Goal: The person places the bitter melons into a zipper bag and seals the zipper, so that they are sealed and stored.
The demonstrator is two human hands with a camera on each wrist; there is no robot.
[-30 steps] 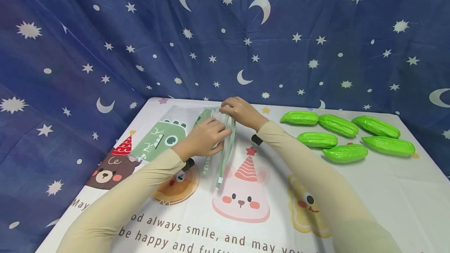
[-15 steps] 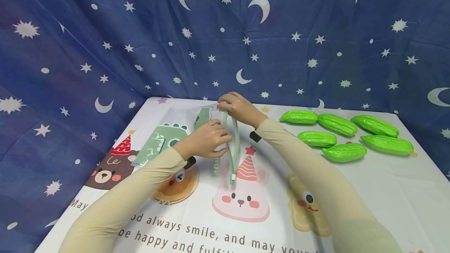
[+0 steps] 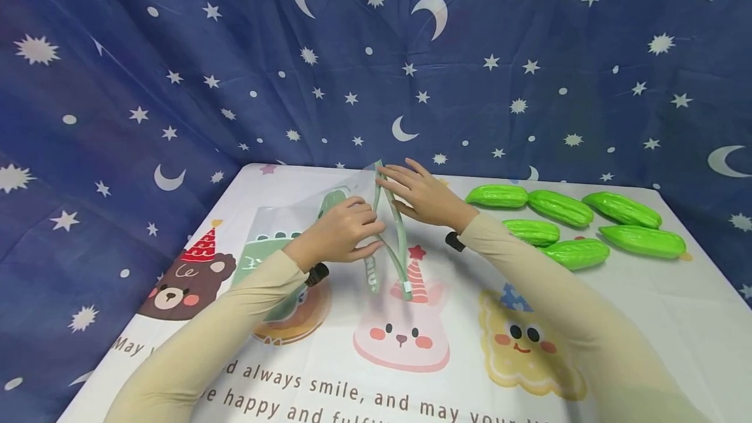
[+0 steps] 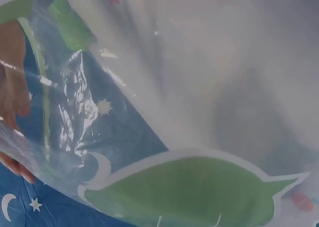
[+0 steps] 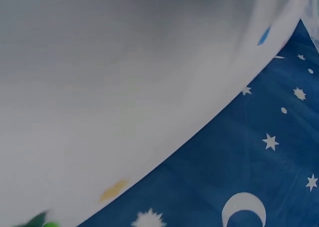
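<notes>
A clear plastic zipper bag (image 3: 267, 247) with a green dinosaur print stands partly raised on the table, its green-edged mouth facing right. My left hand (image 3: 343, 230) pinches the near side of that mouth. A white slider (image 3: 408, 286) sits at the low near end of the green zip strip (image 3: 401, 237). Beside the mouth's upper end, my right hand (image 3: 425, 194) has its fingers spread and fairly straight, fingertips right at the strip. The left wrist view looks through the bag's film, with a green printed shape (image 4: 189, 192) below and the right hand's fingers (image 4: 15, 82) at the left.
Several bright green bitter melons (image 3: 561, 207) lie at the back right; the right sleeve (image 3: 517, 266) overlaps the nearer ones. The white cartoon tablecloth (image 3: 664, 318) ends at a blue star-and-moon curtain (image 3: 499, 83) behind and at the left.
My right hand has let go of the bag's upper edge, moved slightly right and spread its fingers. The bag's mouth has swung right and widened, its slider end moving right. The left hand keeps its pinch.
</notes>
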